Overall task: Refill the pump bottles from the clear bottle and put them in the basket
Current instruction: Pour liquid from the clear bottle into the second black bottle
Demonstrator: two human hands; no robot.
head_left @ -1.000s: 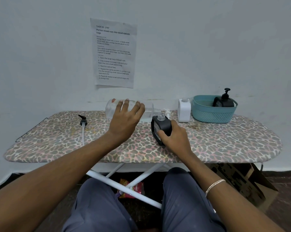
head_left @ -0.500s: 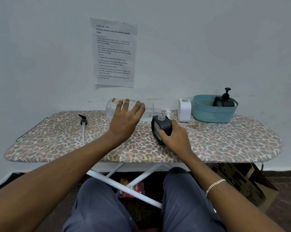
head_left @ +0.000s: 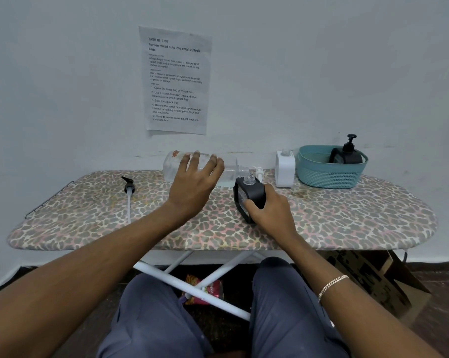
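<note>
My left hand (head_left: 192,187) is wrapped over the big clear plastic bottle (head_left: 205,169), fingers spread across its top and clamped on it, holding it tipped nearly flat so its open neck sits right over the mouth of the black squat pump bottle (head_left: 249,195) whose pump is off. I judge this to be the pour: the flat tilt is what lets the liquid run out. My right hand (head_left: 269,215) grips the black bottle's near side, fingers closed on it, to keep it from sliding on the leopard-print ironing board cover (head_left: 347,218) under the stream.

The black pump head with its white tube (head_left: 128,192) lies well to the left, out of the way. The white square bottle (head_left: 284,167), also without a pump, waits to the right, just beside the teal woven plastic basket (head_left: 329,174) at the far right, which already holds another black pump bottle (head_left: 346,155).

Compared with a second ago nothing has shifted: both grips and the tilt are the same, so the pour is simply continuing.
</note>
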